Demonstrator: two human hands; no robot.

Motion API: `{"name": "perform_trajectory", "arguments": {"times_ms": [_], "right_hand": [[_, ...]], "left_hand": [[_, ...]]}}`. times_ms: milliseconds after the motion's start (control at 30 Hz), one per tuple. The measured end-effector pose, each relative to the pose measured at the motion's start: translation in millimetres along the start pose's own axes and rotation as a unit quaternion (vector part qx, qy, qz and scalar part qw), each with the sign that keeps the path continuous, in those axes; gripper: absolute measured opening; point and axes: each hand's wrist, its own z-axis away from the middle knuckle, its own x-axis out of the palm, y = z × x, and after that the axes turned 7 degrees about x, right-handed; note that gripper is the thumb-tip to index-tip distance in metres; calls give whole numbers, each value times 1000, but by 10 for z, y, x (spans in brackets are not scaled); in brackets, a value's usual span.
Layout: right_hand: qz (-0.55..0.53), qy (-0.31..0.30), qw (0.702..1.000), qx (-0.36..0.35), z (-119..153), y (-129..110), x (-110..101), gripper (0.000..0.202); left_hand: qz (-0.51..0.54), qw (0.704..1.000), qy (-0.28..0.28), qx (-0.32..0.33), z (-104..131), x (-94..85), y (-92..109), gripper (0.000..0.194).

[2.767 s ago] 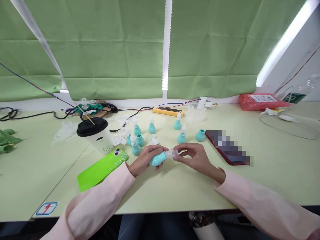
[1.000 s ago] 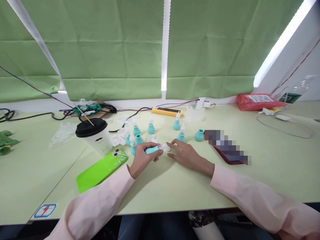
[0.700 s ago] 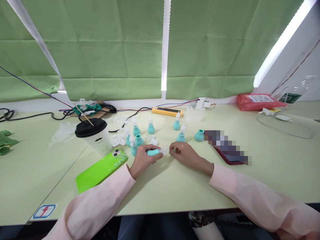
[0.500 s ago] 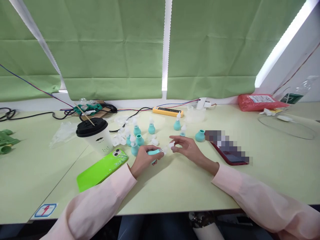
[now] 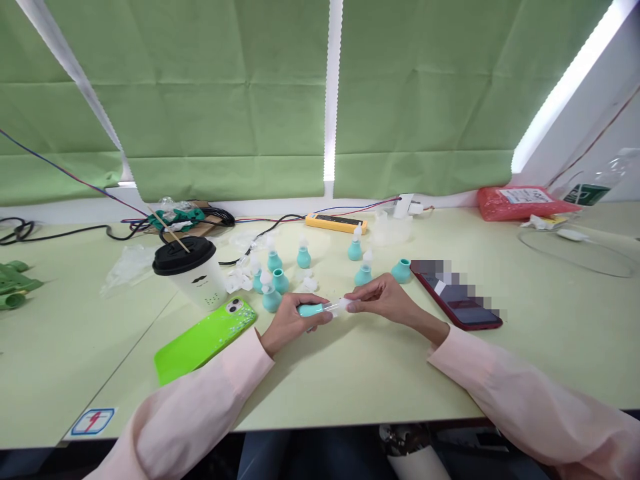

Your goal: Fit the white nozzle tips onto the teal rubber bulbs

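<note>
My left hand (image 5: pixel 295 321) is closed around a turquoise rubber bulb (image 5: pixel 310 310), held on its side with a clear tube (image 5: pixel 331 307) pointing right. The fingers of my right hand (image 5: pixel 383 300) pinch a small white tip (image 5: pixel 344 304) at the end of that tube. Several turquoise bulbs with clear, white-tipped tops stand beyond my hands, among them one bulb (image 5: pixel 363 275) just behind my right hand and one (image 5: pixel 271 299) beside my left. Two bulbs without tops, one (image 5: pixel 401 271) on the right and one (image 5: pixel 281 281) on the left, show open necks. Small white pieces (image 5: pixel 309 283) lie between them.
A lidded paper cup (image 5: pixel 193 280) and a green phone case (image 5: pixel 207 339) are at the left. A dark red phone (image 5: pixel 460 300) lies at the right. Behind are a yellow power strip (image 5: pixel 336 223), cables and a red package (image 5: pixel 525 203).
My right hand has lowered and closed in, bringing the white tip onto the clear tube's end. The bulb in my left hand now lies more level.
</note>
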Motion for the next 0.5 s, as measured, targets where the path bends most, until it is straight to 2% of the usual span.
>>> {"name": "perform_trajectory", "arguments": {"times_ms": [233, 400, 500], "right_hand": [[15, -16, 1000, -1, 15, 7, 25, 23], [-3, -2, 1000, 13, 21, 48, 71, 25], [-24, 19, 999, 26, 28, 42, 114, 28]], "left_hand": [[-88, 996, -5, 32, 19, 10, 36, 31], [-98, 994, -8, 54, 21, -6, 15, 28], [-69, 996, -9, 56, 17, -7, 5, 30]]}}
